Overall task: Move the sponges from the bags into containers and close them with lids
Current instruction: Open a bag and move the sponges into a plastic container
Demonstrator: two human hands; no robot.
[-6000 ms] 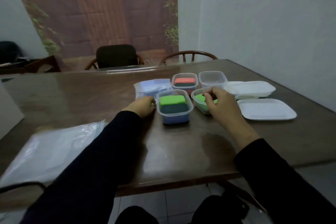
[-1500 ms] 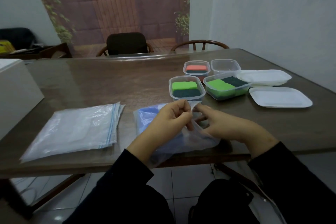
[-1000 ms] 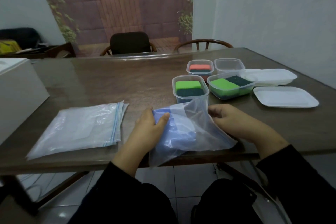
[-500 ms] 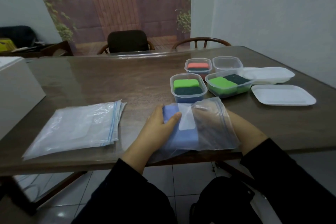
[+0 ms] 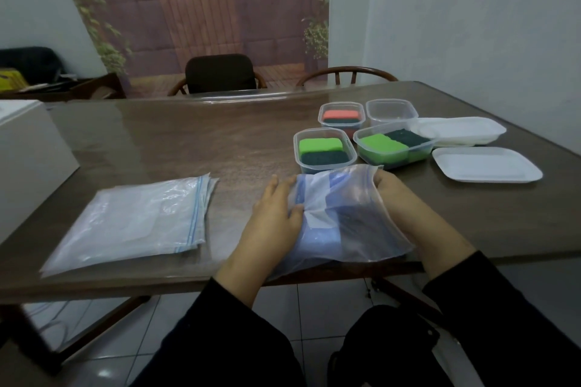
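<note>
**Blue sponge still bagged at the tabletop's near edge**

We see the zip bag (image 5: 342,217) lying at the near edge of the tabletop (image 5: 188,141), with a blue sponge (image 5: 317,236) inside it. The left hand (image 5: 276,217) lies on the bag's left side, thumb pressing into the plastic over the sponge. The right hand (image 5: 396,198) is at the bag's right side, partly under the plastic; we cannot tell how its fingers lie. The two hands are apart, one on each side of the bag.

Just beyond the bag stand four clear containers: one with a green sponge (image 5: 323,149), a tilted one with green sponges (image 5: 393,144), one with a red sponge (image 5: 342,116), and an empty-looking one (image 5: 391,111). White lids (image 5: 487,163) lie to their right. A stack of flat bags (image 5: 138,217) rests to the left.
</note>
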